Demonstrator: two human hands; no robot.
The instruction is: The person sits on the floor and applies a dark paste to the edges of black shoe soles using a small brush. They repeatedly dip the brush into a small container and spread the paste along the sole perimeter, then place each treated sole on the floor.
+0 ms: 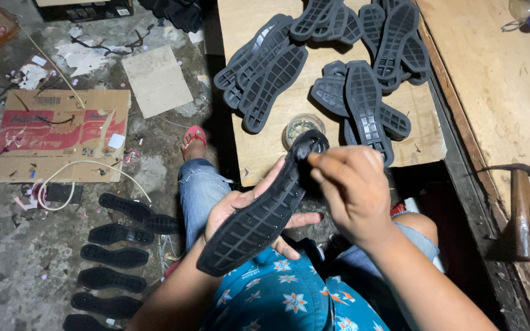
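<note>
- Your left hand cradles the sole tread-up at centre, steadying it;
- Your right hand, fingers pinched together, presses its heel; soles wait upper table.

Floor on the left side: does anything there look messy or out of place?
Yes. A flattened brown cardboard box lies on the grey concrete floor among scattered paper scraps, with a loose white cord looping across it. By contrast, the black rubber soles below it lie in a tidy column.
</note>
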